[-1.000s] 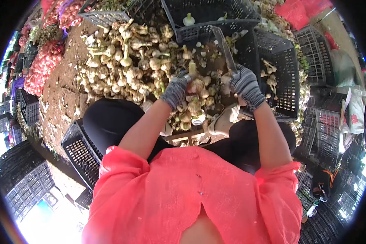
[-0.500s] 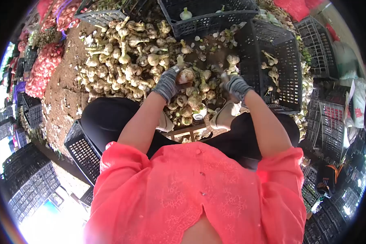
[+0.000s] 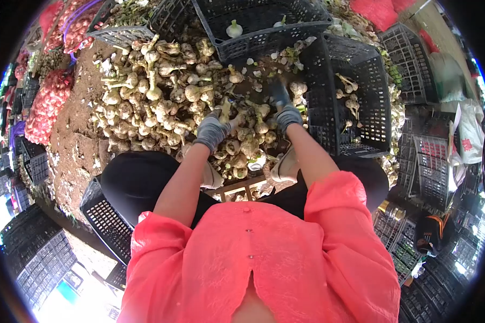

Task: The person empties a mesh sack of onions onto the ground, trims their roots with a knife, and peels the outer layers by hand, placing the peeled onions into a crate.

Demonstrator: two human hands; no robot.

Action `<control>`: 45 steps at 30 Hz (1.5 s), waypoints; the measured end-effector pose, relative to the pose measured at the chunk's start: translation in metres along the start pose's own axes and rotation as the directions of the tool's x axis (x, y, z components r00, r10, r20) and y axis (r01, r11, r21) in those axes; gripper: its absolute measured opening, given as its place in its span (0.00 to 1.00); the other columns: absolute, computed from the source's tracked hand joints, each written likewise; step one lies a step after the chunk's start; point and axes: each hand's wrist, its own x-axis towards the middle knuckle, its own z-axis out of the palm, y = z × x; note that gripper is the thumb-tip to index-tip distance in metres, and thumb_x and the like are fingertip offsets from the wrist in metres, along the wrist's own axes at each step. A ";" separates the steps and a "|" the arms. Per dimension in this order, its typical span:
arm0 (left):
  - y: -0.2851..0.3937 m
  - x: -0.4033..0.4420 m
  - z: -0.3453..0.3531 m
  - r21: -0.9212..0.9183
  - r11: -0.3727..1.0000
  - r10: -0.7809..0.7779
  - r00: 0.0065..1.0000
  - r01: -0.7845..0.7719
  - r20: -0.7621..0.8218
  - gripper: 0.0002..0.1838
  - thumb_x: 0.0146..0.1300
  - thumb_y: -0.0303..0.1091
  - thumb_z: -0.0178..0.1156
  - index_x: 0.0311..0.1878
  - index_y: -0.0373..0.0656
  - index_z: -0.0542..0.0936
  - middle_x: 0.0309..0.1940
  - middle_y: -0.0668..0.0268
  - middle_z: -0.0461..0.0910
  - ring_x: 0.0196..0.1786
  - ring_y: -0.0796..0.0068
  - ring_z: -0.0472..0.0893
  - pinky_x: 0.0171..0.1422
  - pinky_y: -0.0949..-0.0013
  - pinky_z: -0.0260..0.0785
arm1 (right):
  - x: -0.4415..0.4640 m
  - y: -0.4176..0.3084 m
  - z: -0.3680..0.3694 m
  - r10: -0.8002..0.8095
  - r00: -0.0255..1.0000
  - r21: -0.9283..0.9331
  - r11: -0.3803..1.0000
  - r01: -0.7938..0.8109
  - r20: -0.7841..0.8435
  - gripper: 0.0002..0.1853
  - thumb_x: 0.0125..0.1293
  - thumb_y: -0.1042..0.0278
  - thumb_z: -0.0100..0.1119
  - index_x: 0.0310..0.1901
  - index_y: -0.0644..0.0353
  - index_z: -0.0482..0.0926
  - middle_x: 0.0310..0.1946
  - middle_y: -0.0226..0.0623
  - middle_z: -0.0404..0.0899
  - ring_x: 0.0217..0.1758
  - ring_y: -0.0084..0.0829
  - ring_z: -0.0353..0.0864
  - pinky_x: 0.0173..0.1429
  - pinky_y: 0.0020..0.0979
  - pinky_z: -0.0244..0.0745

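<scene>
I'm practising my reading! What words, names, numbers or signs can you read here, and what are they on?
No words or numbers can be read for certain.
White bag on the right: red marks, too small and blurred to read.
Black thing with orange trim, maybe a cap: small marks, too small to read.

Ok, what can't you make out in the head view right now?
Head view, all:
- Knife in the right hand: blurred, cutting edge unreadable.
- Left hand: palm side hidden by its own gloved back.
- Far black crate: far end cut off by the top edge.
- White bag at right: print too small.
</scene>
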 end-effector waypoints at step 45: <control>-0.014 0.033 0.027 -0.988 0.148 0.794 0.600 -0.036 0.097 0.23 0.63 0.45 0.40 0.58 0.41 0.60 0.51 0.58 0.68 0.50 0.63 0.71 0.58 0.64 0.62 | -0.175 -0.019 -0.144 -0.871 0.491 -0.459 0.424 0.780 0.029 0.14 0.44 0.62 0.53 0.34 0.58 0.71 0.28 0.40 0.74 0.34 0.39 0.76 0.36 0.36 0.72</control>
